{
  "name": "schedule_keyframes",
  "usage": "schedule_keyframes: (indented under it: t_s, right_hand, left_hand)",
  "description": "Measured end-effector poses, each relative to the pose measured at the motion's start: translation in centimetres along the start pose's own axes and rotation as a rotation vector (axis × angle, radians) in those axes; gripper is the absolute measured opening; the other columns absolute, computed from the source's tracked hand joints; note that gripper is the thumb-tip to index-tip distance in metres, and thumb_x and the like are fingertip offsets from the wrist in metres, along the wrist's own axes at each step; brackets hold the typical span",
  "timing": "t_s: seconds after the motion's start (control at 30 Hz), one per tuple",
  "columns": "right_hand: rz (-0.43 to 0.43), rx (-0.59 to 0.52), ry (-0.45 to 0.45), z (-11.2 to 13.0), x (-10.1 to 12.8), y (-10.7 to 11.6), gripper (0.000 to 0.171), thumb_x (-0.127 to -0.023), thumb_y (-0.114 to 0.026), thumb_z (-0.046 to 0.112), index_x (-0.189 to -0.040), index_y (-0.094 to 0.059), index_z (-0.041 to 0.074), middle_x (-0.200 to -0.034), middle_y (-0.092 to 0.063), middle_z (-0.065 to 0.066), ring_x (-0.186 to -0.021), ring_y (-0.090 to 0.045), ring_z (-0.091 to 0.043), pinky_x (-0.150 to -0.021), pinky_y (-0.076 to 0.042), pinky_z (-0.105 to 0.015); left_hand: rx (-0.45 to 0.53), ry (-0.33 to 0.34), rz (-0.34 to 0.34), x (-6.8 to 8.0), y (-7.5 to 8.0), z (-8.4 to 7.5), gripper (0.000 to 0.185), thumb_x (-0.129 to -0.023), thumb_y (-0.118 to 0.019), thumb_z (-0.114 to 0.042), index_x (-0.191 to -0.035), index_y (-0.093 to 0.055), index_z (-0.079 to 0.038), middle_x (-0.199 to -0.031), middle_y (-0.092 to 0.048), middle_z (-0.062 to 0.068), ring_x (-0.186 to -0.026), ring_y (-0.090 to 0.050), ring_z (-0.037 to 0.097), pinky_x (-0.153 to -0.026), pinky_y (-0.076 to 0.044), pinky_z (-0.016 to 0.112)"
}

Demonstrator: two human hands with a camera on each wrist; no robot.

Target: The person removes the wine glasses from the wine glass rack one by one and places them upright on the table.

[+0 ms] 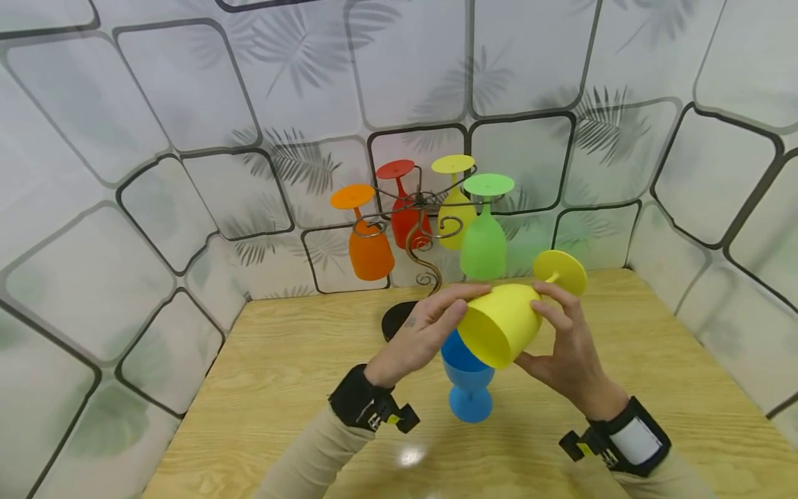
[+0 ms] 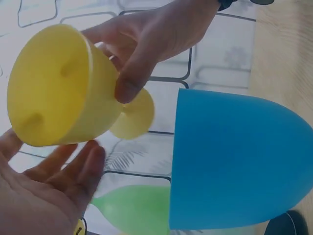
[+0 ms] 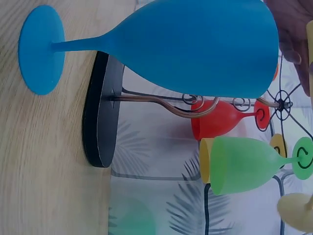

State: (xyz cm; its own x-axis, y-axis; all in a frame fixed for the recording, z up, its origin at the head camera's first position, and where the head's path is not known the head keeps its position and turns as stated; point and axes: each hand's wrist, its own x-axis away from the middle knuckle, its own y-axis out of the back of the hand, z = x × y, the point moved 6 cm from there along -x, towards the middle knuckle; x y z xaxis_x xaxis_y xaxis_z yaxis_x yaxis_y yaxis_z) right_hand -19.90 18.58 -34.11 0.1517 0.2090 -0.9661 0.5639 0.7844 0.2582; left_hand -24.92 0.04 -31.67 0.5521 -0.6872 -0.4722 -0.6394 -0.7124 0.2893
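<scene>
A: Where's the yellow goblet point(image 1: 501, 323) rn?

B: In mid-air over the table point(image 1: 299, 374), tipped on its side, mouth toward the camera, foot point(image 1: 560, 271) pointing back toward the rack point(image 1: 419, 229). It's just above the blue goblet point(image 1: 467, 378), which stands upright on the wood.

A: Hands?

B: Right hand point(image 1: 564, 346) has it: fingers curled over the bowl near the stem, thumb under. Left hand point(image 1: 427, 326) lies w/ straight fingers along the bowl's top and side, steadying, not clasping.

A: Rack status?

B: 4 goblets hang upside down: orange point(image 1: 369, 246), red point(image 1: 405, 215), a 2nd yellow point(image 1: 455, 211), green point(image 1: 484, 239).

A: Tips for handling it well?

B: I'd judge the grip near the stem is the safer one, so keep that firm and let the left palm only guide. Watch the rim; it's v. close to the blue bowl's lip, and a bump could topple that one. Keep clear of the green goblet too, it's the nearest hanger.
</scene>
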Motion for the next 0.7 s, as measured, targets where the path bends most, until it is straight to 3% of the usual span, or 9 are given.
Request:
schedule_keyframes:
  t_s: [0.13, 0.3, 0.37, 0.53, 0.7]
  right_hand:
    - [-0.022, -0.036, -0.092, -0.6, 0.4, 0.1, 0.076, -0.095, -0.067, 0.053, -0.119, -0.046, -0.016, -0.119, -0.05, -0.038, -0.112, -0.051, -0.039, -0.113, -0.038, -0.021]
    - [-0.005, -0.079, -0.184, -1.2, 1.0, 0.2, 0.088, -0.093, -0.068, 0.056, -0.123, -0.043, -0.022, -0.12, -0.051, -0.038, -0.124, -0.052, -0.017, -0.108, -0.041, -0.016]
    - [0.012, -0.083, -0.209, -1.3, 1.3, 0.2, 0.089, -0.093, -0.068, 0.056, -0.126, -0.042, -0.022, -0.121, -0.053, -0.037, -0.122, -0.054, -0.01, -0.105, -0.043, -0.013]
    - [0.042, -0.124, -0.237, -1.6, 2.0, 0.3, 0.091, -0.091, -0.071, 0.052, -0.133, -0.039, -0.022, -0.123, -0.056, -0.035, -0.118, -0.059, -0.006, -0.1, -0.045, -0.01]
    - [0.075, -0.16, -0.284, -1.9, 3.0, 0.0, 0.091, -0.092, -0.071, 0.051, -0.14, -0.038, -0.019, -0.127, -0.057, -0.031, -0.119, -0.059, 0.0, -0.093, -0.048, -0.008]
  left_hand:
    - [-0.001, -0.081, 0.018, -0.2, -0.3, -0.4, 0.069, -0.105, -0.05, -0.05, -0.15, -0.044, 0.001, -0.144, -0.052, 0.02, -0.118, -0.06, 0.027, -0.101, -0.055, 0.038]
    - [-0.188, -0.131, 0.015, -0.6, -0.7, -0.8, 0.078, -0.09, -0.08, -0.023, -0.154, -0.039, -0.005, -0.148, -0.052, 0.014, -0.12, -0.062, 0.023, -0.103, -0.054, 0.034]
    - [-0.265, -0.129, 0.008, -0.9, -0.8, -0.9, 0.086, -0.083, -0.086, -0.012, -0.155, -0.04, -0.007, -0.147, -0.054, 0.011, -0.116, -0.064, 0.019, -0.101, -0.054, 0.03]
    - [-0.363, -0.107, 0.007, -1.6, -1.2, -0.7, 0.083, -0.083, -0.086, -0.01, -0.154, -0.043, -0.006, -0.144, -0.06, 0.01, -0.107, -0.069, 0.018, -0.097, -0.054, 0.024]
    - [-0.407, -0.058, 0.016, -1.7, -1.3, -0.1, 0.08, -0.087, -0.082, -0.016, -0.155, -0.042, -0.007, -0.151, -0.055, 0.008, -0.128, -0.06, 0.017, -0.106, -0.051, 0.028]
